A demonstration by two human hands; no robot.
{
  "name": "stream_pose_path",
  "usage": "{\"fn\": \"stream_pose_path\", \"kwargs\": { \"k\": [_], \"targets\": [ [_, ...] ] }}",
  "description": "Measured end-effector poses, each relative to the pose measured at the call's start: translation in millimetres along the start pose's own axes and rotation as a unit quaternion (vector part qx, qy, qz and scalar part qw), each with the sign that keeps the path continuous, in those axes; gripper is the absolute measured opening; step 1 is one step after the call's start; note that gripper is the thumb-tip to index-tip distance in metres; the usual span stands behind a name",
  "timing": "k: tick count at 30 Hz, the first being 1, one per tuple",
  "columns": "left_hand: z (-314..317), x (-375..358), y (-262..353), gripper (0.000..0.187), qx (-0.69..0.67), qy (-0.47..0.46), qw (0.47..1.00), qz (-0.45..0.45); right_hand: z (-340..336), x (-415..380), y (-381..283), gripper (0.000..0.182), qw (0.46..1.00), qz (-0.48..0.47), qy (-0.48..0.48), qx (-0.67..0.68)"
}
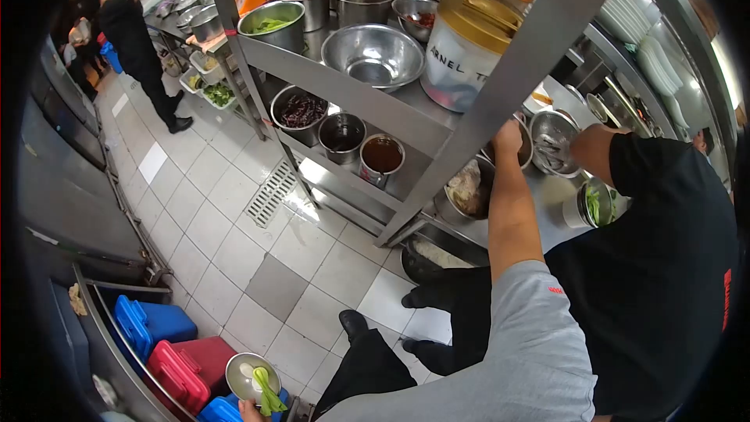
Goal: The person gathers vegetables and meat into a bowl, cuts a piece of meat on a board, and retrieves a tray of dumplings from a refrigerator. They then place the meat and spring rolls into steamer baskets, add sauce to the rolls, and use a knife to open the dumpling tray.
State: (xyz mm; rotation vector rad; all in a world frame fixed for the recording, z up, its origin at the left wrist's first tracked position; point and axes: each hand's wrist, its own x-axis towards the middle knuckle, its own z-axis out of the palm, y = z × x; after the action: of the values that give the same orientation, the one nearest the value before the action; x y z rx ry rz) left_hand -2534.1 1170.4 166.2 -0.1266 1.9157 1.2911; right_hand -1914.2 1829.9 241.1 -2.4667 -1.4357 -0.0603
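Note:
Low at the bottom edge, my left hand (250, 412) grips the rim of a small metal bowl (232, 376). Inside that bowl lie a green leafy vegetable stalk (268, 392) and some pale pieces. My right arm, in a grey sleeve, stretches up to the counter. My right hand (508, 137) is at a metal bowl (525, 158) behind the slanted shelf post; its fingers are mostly hidden. Just below it stands a metal pot (447, 206) holding a pale, plastic-looking bundle (466, 186).
Beside me, a co-worker in black (648, 266) reaches to a bowl of greyish pieces (553, 144). A steel shelf (344, 82) carries bowls and a yellow-lidded tub (461, 51). Blue (156, 324) and red bins (187, 367) stand lower left. Another person (137, 39) stands farther back.

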Motion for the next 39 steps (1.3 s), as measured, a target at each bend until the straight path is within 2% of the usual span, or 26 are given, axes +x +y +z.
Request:
{"fn": "stream_pose_path", "kwargs": {
  "k": [2, 3, 4, 6, 7, 8, 9, 10, 11, 12, 13, 14, 17, 20, 21, 23, 25, 28, 33, 35, 39],
  "targets": [
    [-7.4, 8.9, -12.0, 0.047, 0.030, 0.009, 0.999, -0.012, -23.3, -13.4, 9.0, 0.034, 0.974, 0.076, 0.136, 0.165],
    [-7.7, 8.1, -11.7, 0.047, 0.031, -0.001, 0.999, -0.012, -30.0, -17.3, 15.0, 0.034, 0.973, 0.080, 0.144, 0.162],
    [-4.5, 4.4, -9.8, 0.046, 0.024, -0.013, 0.999, -0.024, -25.9, -16.7, 23.7, 0.034, 0.924, 0.093, 0.203, 0.310],
    [0.3, -10.4, -3.5, 0.045, 0.026, -0.033, 0.999, -0.033, -27.0, -23.8, 29.9, 0.033, 0.781, 0.076, 0.291, 0.548],
    [-3.2, -14.9, -1.6, 0.045, 0.025, -0.043, 0.998, -0.030, -32.2, -37.2, 23.7, 0.031, 0.704, 0.069, 0.274, 0.651],
    [-7.2, -17.8, -1.9, 0.042, 0.025, -0.061, 0.998, -0.023, -14.8, -34.6, 34.3, 0.030, 0.719, 0.058, 0.282, 0.632],
    [-10.9, -21.4, -3.9, 0.040, 0.026, -0.082, 0.996, -0.015, -63.0, -98.4, -6.3, 0.027, 0.599, 0.047, 0.275, 0.751],
    [-13.6, -26.1, -7.8, 0.033, -0.029, -0.090, 0.996, -0.002, -83.4, -138.2, -20.6, 0.020, 0.588, 0.098, 0.243, 0.765],
    [-22.6, -11.1, -24.0, 0.033, -0.025, -0.109, 0.994, 0.003, -99.9, -180.4, -28.4, 0.014, 0.571, 0.072, 0.218, 0.788],
    [-31.8, 9.5, -44.5, 0.024, -0.072, -0.154, 0.985, 0.011, -109.7, -227.2, -35.1, 0.012, 0.583, 0.084, 0.181, 0.788],
    [-48.7, 26.9, -63.3, 0.017, -0.118, -0.196, 0.973, 0.017, -117.3, -276.4, -38.4, 0.010, 0.563, 0.044, 0.152, 0.811],
    [-51.9, 18.7, -60.1, 0.012, -0.105, -0.195, 0.975, 0.019, -131.0, -331.7, -44.1, 0.011, 0.540, 0.051, 0.103, 0.834],
    [-73.9, 18.5, -68.3, 0.013, -0.064, -0.234, 0.970, 0.022, -109.9, -475.1, -18.2, 0.014, 0.665, 0.058, -0.015, 0.744],
    [-92.3, -7.2, -67.5, 0.011, -0.069, -0.269, 0.961, 0.008, -80.1, -608.2, 37.3, 0.013, 0.728, 0.066, -0.137, 0.669],
    [-100.4, -6.1, -71.9, 0.011, -0.062, -0.279, 0.958, 0.011, -80.2, -648.4, 58.4, 0.009, 0.713, 0.088, -0.176, 0.673],
    [-116.4, 5.1, -92.1, 0.010, -0.038, -0.297, 0.954, -0.007, -63.4, -708.6, 112.0, 0.008, 0.744, 0.145, -0.246, 0.605],
    [-120.3, 2.2, -101.1, 0.010, -0.012, -0.306, 0.952, -0.015, -64.1, -752.9, 155.6, 0.010, 0.739, 0.219, -0.244, 0.589],
    [-120.0, -2.4, -102.8, 0.010, 0.091, -0.327, 0.940, -0.034, -72.8, -782.9, 203.4, 0.012, 0.761, 0.267, -0.210, 0.553],
    [-63.8, -14.0, -101.6, 0.017, 0.088, -0.388, 0.917, -0.029, -93.5, -777.6, 221.3, 0.011, 0.760, 0.275, -0.198, 0.555],
    [-32.9, -19.7, -94.7, 0.023, 0.079, -0.449, 0.888, -0.057, -88.8, -768.3, 222.7, 0.011, 0.742, 0.273, -0.208, 0.576],
    [22.0, -41.7, -66.0, 0.025, 0.073, -0.469, 0.879, -0.051, -83.0, -747.9, 219.5, 0.012, 0.712, 0.291, -0.236, 0.594]
  ]
}}
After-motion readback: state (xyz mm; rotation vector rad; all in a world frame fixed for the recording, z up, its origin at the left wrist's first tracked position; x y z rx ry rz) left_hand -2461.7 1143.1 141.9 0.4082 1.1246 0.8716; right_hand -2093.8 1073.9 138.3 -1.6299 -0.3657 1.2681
